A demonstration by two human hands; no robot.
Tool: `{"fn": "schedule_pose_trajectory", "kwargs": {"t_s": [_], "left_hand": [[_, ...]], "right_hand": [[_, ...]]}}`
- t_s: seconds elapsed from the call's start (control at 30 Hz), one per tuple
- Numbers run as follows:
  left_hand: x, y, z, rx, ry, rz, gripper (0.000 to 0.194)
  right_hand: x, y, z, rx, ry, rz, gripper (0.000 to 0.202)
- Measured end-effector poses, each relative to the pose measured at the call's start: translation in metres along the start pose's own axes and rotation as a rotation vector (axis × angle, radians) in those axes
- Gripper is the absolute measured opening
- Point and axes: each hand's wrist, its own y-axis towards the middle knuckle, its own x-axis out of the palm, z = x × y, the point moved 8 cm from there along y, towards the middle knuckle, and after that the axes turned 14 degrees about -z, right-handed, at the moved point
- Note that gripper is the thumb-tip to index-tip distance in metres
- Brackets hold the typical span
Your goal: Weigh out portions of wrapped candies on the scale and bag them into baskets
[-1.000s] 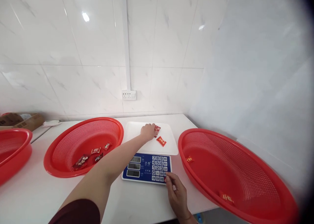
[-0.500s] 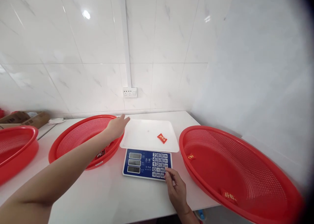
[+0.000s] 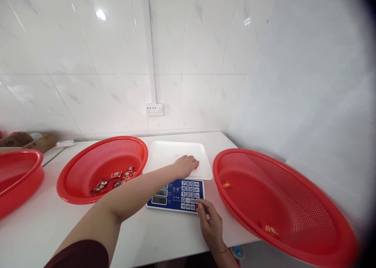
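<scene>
On the white weighing tray (image 3: 160,154) of the scale, my left hand (image 3: 185,166) reaches over a small red packet (image 3: 197,166). Its fingers are stretched out and cover most of the packet, with only one red end showing at the fingertips. My right hand (image 3: 212,225) rests at the lower right corner of the scale's blue keypad (image 3: 176,195). Its thumb and forefinger are pinched together, with a bit of red beside the tips; whether they hold anything cannot be made out. My left forearm crosses over part of the scale's displays.
Left of the scale, a red basket (image 3: 63,181) holds several wrapped packets (image 3: 100,186). A larger red basket (image 3: 342,236) on the right contains a few red packets (image 3: 270,229). Another red basket (image 3: 22,193) and a cardboard box (image 3: 41,142) stand far left. A socket (image 3: 154,109) is on the wall.
My left hand has moved right, from the rim of the left basket to over the red packet on the tray. My right hand has stayed by the keypad.
</scene>
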Motion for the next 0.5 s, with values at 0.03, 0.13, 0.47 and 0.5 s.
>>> {"fn": "schedule_pose_trajectory", "kwargs": {"t_s": [0.03, 0.13, 0.47, 0.5], "left_hand": [[0.000, 0.002, -0.001, -0.012, -0.007, 0.001, 0.038], [-0.005, -0.012, -0.017, -0.092, -0.044, 0.018, 0.039], [-0.018, -0.201, -0.127, -0.677, -0.250, 0.196, 0.051], [-0.008, -0.217, -0.127, -0.700, -0.314, 0.174, 0.055]], "right_hand": [[0.000, 0.000, -0.001, 0.001, -0.002, 0.000, 0.020], [0.000, 0.000, -0.001, 0.008, -0.005, -0.013, 0.022], [0.004, -0.002, 0.011, 0.076, 0.028, -0.064, 0.026], [0.005, -0.003, 0.012, 0.085, 0.032, -0.067, 0.026]]}}
